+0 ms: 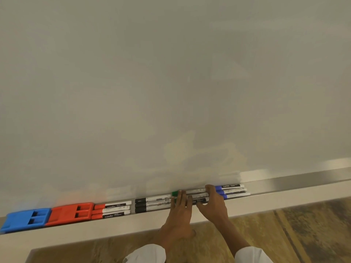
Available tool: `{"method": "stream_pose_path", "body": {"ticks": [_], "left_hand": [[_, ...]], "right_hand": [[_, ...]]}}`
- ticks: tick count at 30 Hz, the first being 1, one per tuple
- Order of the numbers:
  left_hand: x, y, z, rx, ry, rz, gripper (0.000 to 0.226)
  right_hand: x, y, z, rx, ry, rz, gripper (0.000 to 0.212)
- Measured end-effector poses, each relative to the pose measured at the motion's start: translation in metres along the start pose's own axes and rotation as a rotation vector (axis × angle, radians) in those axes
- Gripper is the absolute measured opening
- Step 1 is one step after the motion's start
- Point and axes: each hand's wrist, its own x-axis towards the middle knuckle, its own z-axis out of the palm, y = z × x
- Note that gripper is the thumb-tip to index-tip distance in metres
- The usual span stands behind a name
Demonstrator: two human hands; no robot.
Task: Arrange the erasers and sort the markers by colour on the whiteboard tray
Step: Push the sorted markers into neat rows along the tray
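Observation:
Along the whiteboard tray [284, 194] lie, from left to right, a blue eraser [20, 219], a red eraser [62, 214], three red-capped markers [114, 209], three black-capped markers [153, 203], green-capped markers [195, 191] and three blue-capped markers [232, 191]. My left hand [179, 215] rests flat with its fingers over the cap ends of the green markers. My right hand [213, 203] curls its fingers and thumb around their other ends, next to the blue caps. Both hands hide most of the green group.
The whiteboard [171, 82] fills the view above the tray, smudged near the markers. Below the tray's front edge is a patterned brown floor [303, 234]. White sleeves [252, 255] show at the bottom.

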Motion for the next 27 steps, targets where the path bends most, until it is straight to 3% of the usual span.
{"method": "stream_pose_path", "body": {"ticks": [27], "left_hand": [[-0.020,-0.002,-0.009,-0.009,0.169,0.028,0.106]], "right_hand": [[-0.010,0.006,-0.021,-0.132,0.074,-0.027,0.058]]}}
